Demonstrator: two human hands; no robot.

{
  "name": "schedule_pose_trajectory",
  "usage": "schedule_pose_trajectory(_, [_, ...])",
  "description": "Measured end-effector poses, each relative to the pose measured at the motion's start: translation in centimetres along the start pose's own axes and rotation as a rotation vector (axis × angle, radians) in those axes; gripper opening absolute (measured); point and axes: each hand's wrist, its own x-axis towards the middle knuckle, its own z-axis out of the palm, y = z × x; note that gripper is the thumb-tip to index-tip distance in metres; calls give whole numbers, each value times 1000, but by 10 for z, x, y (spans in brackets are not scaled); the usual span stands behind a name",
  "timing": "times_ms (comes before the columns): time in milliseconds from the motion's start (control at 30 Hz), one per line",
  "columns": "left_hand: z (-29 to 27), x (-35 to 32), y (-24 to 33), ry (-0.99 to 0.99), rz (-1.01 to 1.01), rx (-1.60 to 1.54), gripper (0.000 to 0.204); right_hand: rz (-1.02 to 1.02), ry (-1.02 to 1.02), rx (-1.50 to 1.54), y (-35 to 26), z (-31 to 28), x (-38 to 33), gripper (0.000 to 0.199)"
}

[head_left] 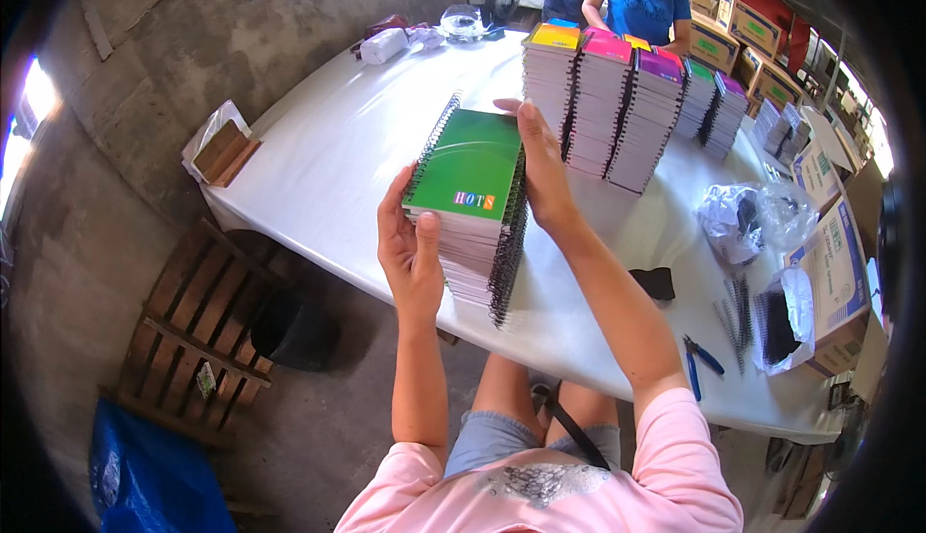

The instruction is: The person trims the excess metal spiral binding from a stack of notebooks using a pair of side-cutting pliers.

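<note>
You have the stack of green notebooks [468, 162] between both hands, near the close edge of the white-covered bench [318, 152], in front of your body. Your left hand [410, 253] cups the near left corner, fingers along the side and thumb against the near face. Your right hand [542, 162] is curved around the far right corner, palm along the side. Neither is spread wide; the stack fills the gap between them. Its base appears to sit on the bench just inside the edge.

Expect the whole block to be fairly heavy, since it is many layers of paper, and firm when squeezed but loose between layers. The top cover looks glossy, so upper books may slide if you push on one side only. The black wire coils [511, 253] are probably the fragile part: they can bend or snag on each other. Press with flat palms low on opposite sides, and favour the plain page edges [465, 263] over the wire.

The top cover faces up, its small coloured lettering at the near end and upright to you. Its long axis runs away from you, leaning slightly right at the far end. Coils show along both left and right sides.
</note>
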Motion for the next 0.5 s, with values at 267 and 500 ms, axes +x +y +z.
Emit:
schedule_pose_trajectory(267, [-35,-19,-16,201,-81,-211,81,181,280,-191,62,-71,10,39])
schedule_pose_trajectory(500, [-64,-113,-91,-216,-365,632,131,296,-166,-723,227,-111,-55,51])
